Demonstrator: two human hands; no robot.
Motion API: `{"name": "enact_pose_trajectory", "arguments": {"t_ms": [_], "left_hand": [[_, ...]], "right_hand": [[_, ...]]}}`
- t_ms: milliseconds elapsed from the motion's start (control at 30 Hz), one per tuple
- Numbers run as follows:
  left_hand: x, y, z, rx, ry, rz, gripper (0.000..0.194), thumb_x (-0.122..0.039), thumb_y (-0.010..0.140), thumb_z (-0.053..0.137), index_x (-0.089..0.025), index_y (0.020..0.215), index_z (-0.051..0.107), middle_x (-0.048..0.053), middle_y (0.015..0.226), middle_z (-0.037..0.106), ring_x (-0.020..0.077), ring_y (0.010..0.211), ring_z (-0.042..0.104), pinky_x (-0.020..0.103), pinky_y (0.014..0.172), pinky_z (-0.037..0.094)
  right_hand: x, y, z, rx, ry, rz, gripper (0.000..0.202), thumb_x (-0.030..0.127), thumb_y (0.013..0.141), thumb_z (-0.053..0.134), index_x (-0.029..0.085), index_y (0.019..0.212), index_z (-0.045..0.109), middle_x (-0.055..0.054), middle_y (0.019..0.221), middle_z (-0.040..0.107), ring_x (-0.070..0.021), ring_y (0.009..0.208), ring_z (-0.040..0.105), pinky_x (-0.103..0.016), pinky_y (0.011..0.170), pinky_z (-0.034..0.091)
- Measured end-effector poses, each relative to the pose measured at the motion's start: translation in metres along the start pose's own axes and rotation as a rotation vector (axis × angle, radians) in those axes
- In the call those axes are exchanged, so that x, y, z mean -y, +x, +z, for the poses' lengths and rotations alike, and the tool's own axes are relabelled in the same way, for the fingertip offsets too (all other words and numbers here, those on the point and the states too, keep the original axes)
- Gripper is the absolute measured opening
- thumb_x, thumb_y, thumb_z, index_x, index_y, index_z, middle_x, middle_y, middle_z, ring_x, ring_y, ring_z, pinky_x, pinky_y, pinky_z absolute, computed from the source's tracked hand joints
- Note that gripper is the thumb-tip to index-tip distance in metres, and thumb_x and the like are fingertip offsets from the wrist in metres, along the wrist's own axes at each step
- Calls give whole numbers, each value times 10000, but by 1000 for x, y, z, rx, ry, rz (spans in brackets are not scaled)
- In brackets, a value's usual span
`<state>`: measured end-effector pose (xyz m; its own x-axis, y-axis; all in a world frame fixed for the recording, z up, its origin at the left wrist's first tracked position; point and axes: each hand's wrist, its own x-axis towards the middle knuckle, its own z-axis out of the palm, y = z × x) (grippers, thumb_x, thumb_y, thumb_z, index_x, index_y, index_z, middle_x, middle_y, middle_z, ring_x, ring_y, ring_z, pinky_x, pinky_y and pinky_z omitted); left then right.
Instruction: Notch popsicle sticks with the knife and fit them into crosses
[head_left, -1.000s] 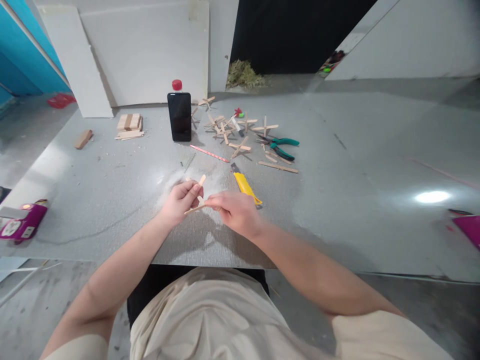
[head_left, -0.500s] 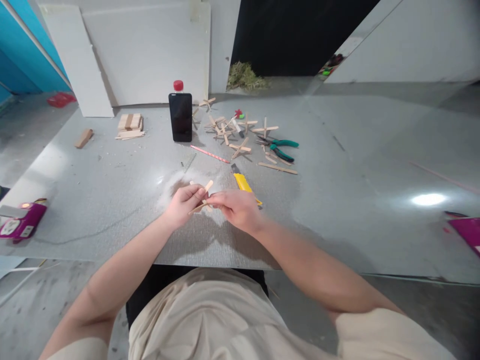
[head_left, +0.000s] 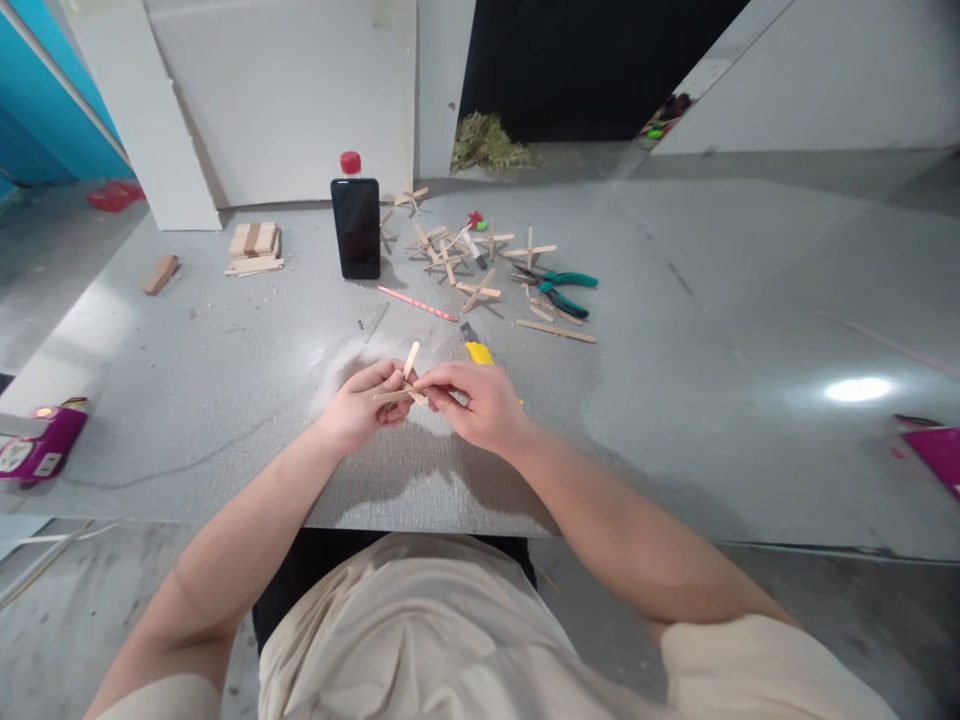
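Note:
Over the table's near side, my left hand (head_left: 361, 402) is closed around crossed wooden craft sticks (head_left: 411, 358). My right hand (head_left: 476, 402) pinches the same sticks from the other side, and the fingers cover part of where they cross. One stick points up and away, while another lies roughly level across my left fingers. A yellow utility knife (head_left: 478, 352) lies just beyond my right hand, partly hidden by it. Farther off are a red-and-white pencil (head_left: 417, 302) and several crossed-stick pieces (head_left: 480, 290).
Pliers with green handles (head_left: 566, 281) lie to the right, by loose sticks (head_left: 555, 330). A black phone (head_left: 357, 230) leans upright before a red-capped bottle (head_left: 350, 163). Stacked craft sticks (head_left: 255, 240) sit at the back left. A purple device (head_left: 46, 443) stands at the left edge.
The sticks have turned between my hands: one now points more steeply upward, the other lies more level. My left hand has rolled so more of its fingers show underneath. The view shifted slightly.

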<state>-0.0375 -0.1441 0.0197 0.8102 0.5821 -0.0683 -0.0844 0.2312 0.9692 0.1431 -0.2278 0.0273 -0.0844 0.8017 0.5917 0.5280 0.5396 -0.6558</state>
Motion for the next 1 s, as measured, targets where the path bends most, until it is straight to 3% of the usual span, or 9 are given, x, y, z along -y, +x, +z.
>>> {"name": "enact_pose_trajectory", "arguments": {"t_ms": [200, 300, 400, 500, 567, 667, 733, 833, 1000], "left_hand": [[-9, -3, -4, -15, 250, 94, 451, -510, 1026, 391, -196, 1341, 463, 23, 732, 667, 136, 579, 656, 258, 566, 532], [-15, -7, -11, -119, 450, 237, 436, -504, 1031, 396, -191, 1268, 586, 14, 704, 655, 122, 591, 634, 240, 586, 514], [-21, -12, -16, -225, 632, 481, 427, -530, 990, 493, -180, 1148, 680, 37, 797, 660, 122, 677, 606, 252, 652, 506], [-24, -15, -17, -183, 760, 695, 472, -557, 991, 468, -171, 1152, 688, 90, 977, 682, 139, 775, 630, 287, 722, 530], [-25, -15, -16, -134, 823, 791, 493, -540, 1022, 397, -161, 1195, 661, 90, 944, 687, 138, 757, 643, 291, 713, 543], [-22, -12, -12, -102, 909, 902, 417, -497, 967, 565, -162, 1202, 643, 63, 871, 701, 134, 725, 667, 275, 704, 562], [-19, -10, -9, -120, 957, 968, 317, -365, 893, 717, -178, 1144, 662, 54, 892, 727, 127, 741, 694, 245, 706, 569], [-17, -8, -5, -183, 1010, 1043, 199, -220, 876, 740, -194, 1065, 685, 40, 915, 759, 118, 790, 727, 201, 708, 574], [-17, -10, -2, -248, 1092, 1112, 166, -207, 871, 746, -194, 1030, 699, 25, 908, 778, 118, 778, 746, 185, 706, 591]], "right_hand": [[4, 1, -2, -41, 31, 29, 107, 205, 907, 627, 225, 956, 721, -12, 845, 764, -120, 690, 693, -235, 654, 554], [6, 2, -4, -70, 36, 40, 107, 210, 903, 640, 222, 956, 731, -14, 857, 773, -117, 698, 702, -222, 649, 566], [9, 2, -6, -96, 36, 42, 103, 196, 894, 654, 226, 946, 738, -18, 872, 779, -122, 714, 714, -222, 655, 578], [11, 2, -7, -108, 44, 39, 105, 183, 882, 670, 229, 942, 744, -14, 868, 783, -121, 710, 721, -213, 637, 580], [12, 1, -6, -115, 55, 39, 104, 183, 881, 679, 222, 951, 745, -15, 864, 784, -112, 684, 720, -202, 625, 581], [13, 0, -6, -128, 70, 36, 106, 179, 887, 677, 211, 964, 743, -26, 876, 785, -102, 660, 717, -190, 616, 583], [14, 0, -5, -131, 77, 23, 107, 171, 878, 685, 211, 960, 743, -27, 875, 784, -104, 674, 721, -189, 627, 585], [15, 0, -5, -121, 94, -8, 145, 151, 877, 673, 222, 987, 736, -18, 878, 783, -105, 702, 724, -193, 648, 586], [17, 2, -5, -93, 121, -59, 105, 163, 908, 646, 225, 948, 721, -12, 848, 773, -113, 718, 723, -212, 652, 582]]}}
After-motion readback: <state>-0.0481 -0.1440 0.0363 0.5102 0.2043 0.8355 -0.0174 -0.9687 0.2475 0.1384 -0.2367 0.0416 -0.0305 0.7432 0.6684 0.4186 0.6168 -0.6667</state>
